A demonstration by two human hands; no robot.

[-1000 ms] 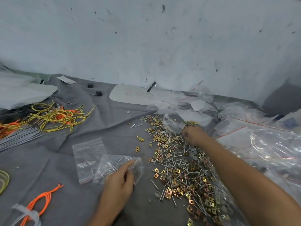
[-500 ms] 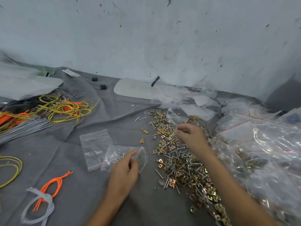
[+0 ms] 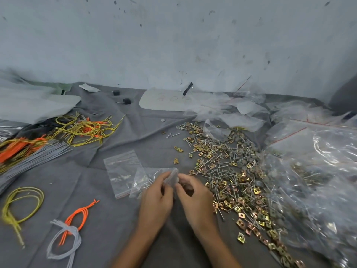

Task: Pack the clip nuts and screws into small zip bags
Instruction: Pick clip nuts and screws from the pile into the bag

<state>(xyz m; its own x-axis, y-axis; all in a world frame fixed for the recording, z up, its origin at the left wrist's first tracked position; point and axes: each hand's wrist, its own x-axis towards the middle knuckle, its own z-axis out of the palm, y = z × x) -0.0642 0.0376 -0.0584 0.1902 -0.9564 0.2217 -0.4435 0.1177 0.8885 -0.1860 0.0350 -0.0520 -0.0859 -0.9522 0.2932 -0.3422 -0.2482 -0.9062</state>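
Observation:
A wide heap of brass clip nuts and silver screws [image 3: 226,171] spreads over the grey cloth on the right. My left hand [image 3: 156,200] pinches the mouth of a small clear zip bag [image 3: 148,178] that has a few screws inside. My right hand [image 3: 195,198] is at the same bag mouth, fingers curled and pinched against it; what it holds is hidden by the fingers. A second small zip bag [image 3: 120,169] lies flat just left of the held one, partly under it.
Large clear plastic bags [image 3: 313,171] with more hardware crowd the right side. Yellow and orange wire bundles [image 3: 85,128] and grey wires [image 3: 36,157] lie at the left. Loose orange and grey loops [image 3: 71,227] sit near the front left. A white board [image 3: 164,99] rests by the wall.
My right hand left the hardware heap and came back to the bag mouth beside my left hand. The left hand lifted the bag's opening slightly.

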